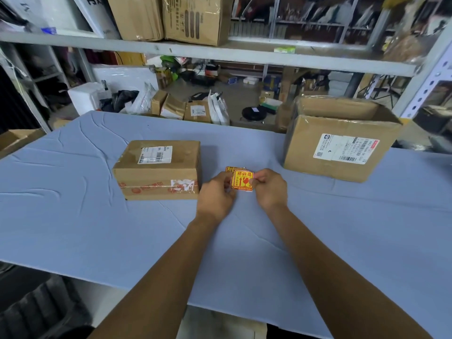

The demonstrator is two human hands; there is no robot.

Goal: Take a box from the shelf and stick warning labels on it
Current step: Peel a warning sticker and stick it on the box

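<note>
A small taped cardboard box (159, 167) with a white shipping label on top rests on the blue table cover (73, 204), left of centre. Just right of it, both hands hold a yellow and red warning label (241, 181) above the table. My left hand (216, 194) pinches its left edge and my right hand (270, 188) pinches its right edge. More warning labels (231, 169) lie on the cloth right behind it, mostly hidden.
A larger open cardboard box (340, 145) with a shipping label stands at the right rear of the table. A grey shelf board (195, 51) carrying big cartons (193, 18) spans above. Parcels and bags lie on the floor beyond the table.
</note>
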